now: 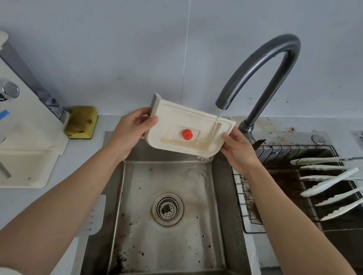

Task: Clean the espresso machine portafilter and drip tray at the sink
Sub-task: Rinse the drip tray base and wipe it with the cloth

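drip tray (184,119) under running faucet (263,63) (two-handed)

kitchen | steel sink (219,209) | faucet (273,57) | sponge (81,122) | drying rack (257,214)

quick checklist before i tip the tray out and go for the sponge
1. Grip: left hand and right hand each hold one end of the tray: ok.
2. Water: the stream from the faucet lands inside the tray near its right end: ok.
3. Position: tray is over the sink's back edge, so a pour should fall in the basin: ok.
4. Drain: strainer in place, no pooled water: ok.
5. Tray clean: brownish film remains inside: not ok.
6. Sponge: on the counter left of the sink, nothing on it: ok.
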The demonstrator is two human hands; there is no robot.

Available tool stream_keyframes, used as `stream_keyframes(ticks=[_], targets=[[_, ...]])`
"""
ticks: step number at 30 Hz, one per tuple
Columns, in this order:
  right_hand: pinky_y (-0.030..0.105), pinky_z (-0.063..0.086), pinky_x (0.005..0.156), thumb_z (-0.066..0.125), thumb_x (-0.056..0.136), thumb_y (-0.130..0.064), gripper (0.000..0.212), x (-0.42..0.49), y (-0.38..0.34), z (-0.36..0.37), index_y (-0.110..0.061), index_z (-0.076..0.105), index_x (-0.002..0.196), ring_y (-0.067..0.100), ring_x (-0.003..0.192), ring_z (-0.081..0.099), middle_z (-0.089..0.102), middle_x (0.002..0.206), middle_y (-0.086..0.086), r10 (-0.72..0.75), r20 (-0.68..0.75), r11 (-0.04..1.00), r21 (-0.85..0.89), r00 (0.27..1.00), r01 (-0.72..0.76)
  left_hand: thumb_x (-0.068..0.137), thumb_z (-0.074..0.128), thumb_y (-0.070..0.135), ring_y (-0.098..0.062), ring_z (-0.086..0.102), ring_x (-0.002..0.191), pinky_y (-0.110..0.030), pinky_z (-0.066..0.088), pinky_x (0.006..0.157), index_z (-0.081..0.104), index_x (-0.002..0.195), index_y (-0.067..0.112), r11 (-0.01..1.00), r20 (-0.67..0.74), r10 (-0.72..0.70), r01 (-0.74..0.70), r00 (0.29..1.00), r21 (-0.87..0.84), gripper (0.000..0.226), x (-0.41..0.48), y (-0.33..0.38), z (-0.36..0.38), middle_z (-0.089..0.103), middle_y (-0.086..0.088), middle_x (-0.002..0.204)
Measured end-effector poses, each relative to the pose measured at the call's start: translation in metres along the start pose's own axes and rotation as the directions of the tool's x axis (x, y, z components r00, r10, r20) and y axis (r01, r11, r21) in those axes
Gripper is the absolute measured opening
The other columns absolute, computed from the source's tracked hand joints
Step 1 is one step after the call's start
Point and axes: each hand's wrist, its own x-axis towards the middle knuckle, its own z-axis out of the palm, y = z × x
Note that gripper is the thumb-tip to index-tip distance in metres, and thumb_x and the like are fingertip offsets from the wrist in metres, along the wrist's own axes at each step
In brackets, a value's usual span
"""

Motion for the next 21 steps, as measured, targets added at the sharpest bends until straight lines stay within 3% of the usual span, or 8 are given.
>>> stream_keyframes(ticks=[8,11,15,21], targets=[[0.036,0.047,0.092,0.031,0.099,-0.003,0.032,0.001,0.014,0.011,-0.017,0.047,0.123,0.020,0.100,0.059,0.061,0.109,0.002,0.127,-0.023,0.988,0.094,0.992,-0.124,0.084,0.064,0.024,-0.009,0.062,0.079,-0.017,0.051,0.057,0.060,0.086,0.032,0.984,-0.025,0.066,-0.061,0.998,0.165,0.009,-0.004,0.027,0.008,0.065,0.008,0.085],[0.039,0.045,0.093,0.031,0.099,-0.005,0.034,-0.001,0.018,0.013,-0.013,0.044,0.130,0.023,0.104,0.058,0.060,0.112,0.004,0.186,-0.026,0.977,0.112,0.982,-0.182,0.083,0.066,0.025,-0.016,0.060,0.079,-0.028,0.049,0.068,0.059,0.080,0.026,0.978,-0.043,0.063,-0.053,0.997,0.203,0.007,-0.006,0.035,0.013,0.063,0.000,0.083],[0.035,0.050,0.083,0.031,0.099,-0.006,0.035,-0.004,0.021,0.015,-0.009,0.042,0.133,0.022,0.095,0.060,0.061,0.106,0.004,0.246,-0.033,0.966,0.086,0.969,-0.242,0.082,0.066,0.029,-0.024,0.061,0.086,-0.040,0.049,0.077,0.060,0.084,0.014,0.964,-0.068,0.039,-0.020,0.997,0.267,0.016,-0.009,0.041,0.018,0.064,-0.010,0.090],[0.037,0.050,0.080,0.032,0.100,-0.007,0.033,-0.009,0.021,0.014,-0.005,0.044,0.130,0.022,0.091,0.061,0.062,0.101,0.006,0.297,-0.051,0.955,0.027,0.954,-0.296,0.083,0.064,0.031,-0.021,0.060,0.083,-0.033,0.047,0.071,0.059,0.086,0.008,0.948,-0.087,0.025,0.004,0.996,0.317,0.024,-0.009,0.040,0.022,0.062,-0.006,0.085]])
